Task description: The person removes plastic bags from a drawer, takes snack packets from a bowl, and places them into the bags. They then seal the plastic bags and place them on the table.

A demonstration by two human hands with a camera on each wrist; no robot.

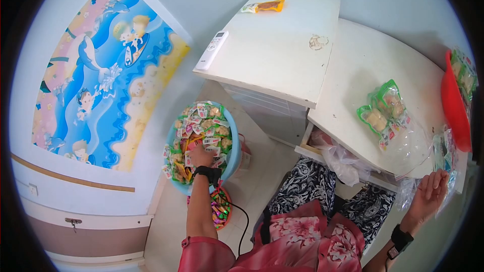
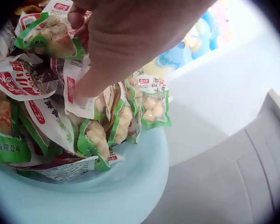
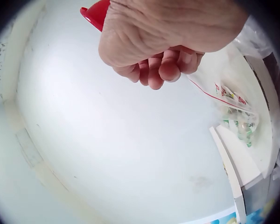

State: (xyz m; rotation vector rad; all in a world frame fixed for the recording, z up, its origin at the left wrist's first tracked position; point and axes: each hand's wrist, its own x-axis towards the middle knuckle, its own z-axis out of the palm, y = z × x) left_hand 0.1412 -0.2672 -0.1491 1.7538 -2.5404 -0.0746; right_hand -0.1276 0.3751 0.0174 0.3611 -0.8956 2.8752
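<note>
My left hand [image 1: 201,157] reaches down into a light blue tub [image 1: 233,153] heaped with small snack packets [image 2: 94,135]. In the left wrist view its thumb rests on a white-and-red packet [image 2: 71,91], well apart from the finger seen above; the other fingers are largely hidden, and no firm grip shows. My right hand [image 1: 431,191] hovers by the right edge of the desk, near clear plastic bags [image 1: 406,191] and a red basin [image 1: 454,106]. In the right wrist view its fingers [image 3: 155,77] hang loosely curled with nothing in them.
Two green-edged packets [image 1: 375,119] and a clear bag [image 1: 409,146] lie on the white desk [image 1: 348,70]. A remote [image 1: 213,50] and an orange packet [image 1: 271,5] lie on the higher top. Below is an open drawer [image 1: 312,152] with plastic bags. A second container of sweets [image 1: 222,211] stands behind the left forearm.
</note>
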